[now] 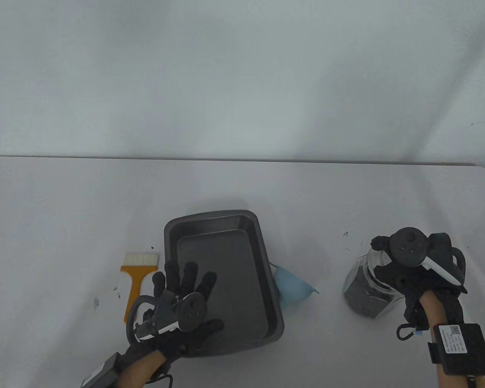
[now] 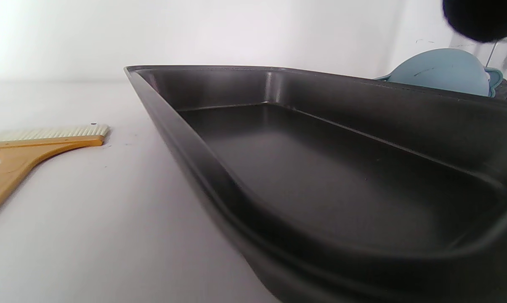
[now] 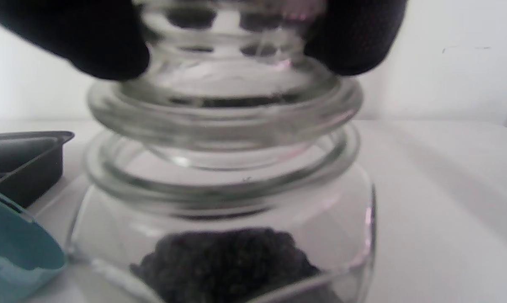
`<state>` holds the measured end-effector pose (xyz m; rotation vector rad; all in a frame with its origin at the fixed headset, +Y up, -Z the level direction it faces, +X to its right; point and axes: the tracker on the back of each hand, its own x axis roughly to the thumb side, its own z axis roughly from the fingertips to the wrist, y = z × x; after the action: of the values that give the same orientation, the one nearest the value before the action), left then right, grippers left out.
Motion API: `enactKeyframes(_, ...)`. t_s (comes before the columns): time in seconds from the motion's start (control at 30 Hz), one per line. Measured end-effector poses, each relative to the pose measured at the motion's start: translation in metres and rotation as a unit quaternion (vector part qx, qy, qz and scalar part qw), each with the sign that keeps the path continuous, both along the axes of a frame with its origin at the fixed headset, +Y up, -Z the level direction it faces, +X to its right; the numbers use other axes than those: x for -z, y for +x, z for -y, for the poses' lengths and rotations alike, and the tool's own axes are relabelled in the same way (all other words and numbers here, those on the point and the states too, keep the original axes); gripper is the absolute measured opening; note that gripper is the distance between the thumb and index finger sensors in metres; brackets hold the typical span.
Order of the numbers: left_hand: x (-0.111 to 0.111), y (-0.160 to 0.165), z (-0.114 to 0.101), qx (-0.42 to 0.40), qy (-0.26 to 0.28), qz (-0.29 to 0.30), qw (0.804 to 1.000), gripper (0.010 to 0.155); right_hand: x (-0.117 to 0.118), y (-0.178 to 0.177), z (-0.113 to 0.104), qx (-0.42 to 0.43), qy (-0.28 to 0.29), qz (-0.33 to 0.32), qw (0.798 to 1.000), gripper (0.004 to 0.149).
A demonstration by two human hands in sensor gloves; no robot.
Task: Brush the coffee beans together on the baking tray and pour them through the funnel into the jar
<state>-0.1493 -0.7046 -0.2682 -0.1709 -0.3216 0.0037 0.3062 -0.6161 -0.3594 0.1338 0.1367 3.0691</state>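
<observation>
The baking tray lies long axis toward the frame's top; left hand fingers spread above it. Right hand fingers pinch the jar's lid.

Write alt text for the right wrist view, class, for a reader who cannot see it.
Gloved fingers grip a glass lid at the mouth of a glass jar holding dark coffee beans. A blue funnel and baking tray sit at left.
</observation>
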Motion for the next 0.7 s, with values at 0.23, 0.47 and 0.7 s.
enactKeyframes(0.23,0.0001,-0.0001,-0.0002,0.001,-0.002,0.001,1.0,0.098,-0.0005,-0.0002,0.0082,-0.017,-0.025,0.002,1.0,0.063)
enactKeyframes(0.47,0.0001,0.0005,-0.0001,0.005,-0.005,0.002,1.0,0.097,-0.0017,0.0002,0.0087,-0.004,-0.027,0.008,1.0,0.063)
enactKeyframes(0.7,0.0002,0.0008,-0.0001,0.003,-0.004,0.003,1.0,0.097,-0.0088,-0.0051,0.005,-0.008,-0.037,0.014,0.999,0.063)
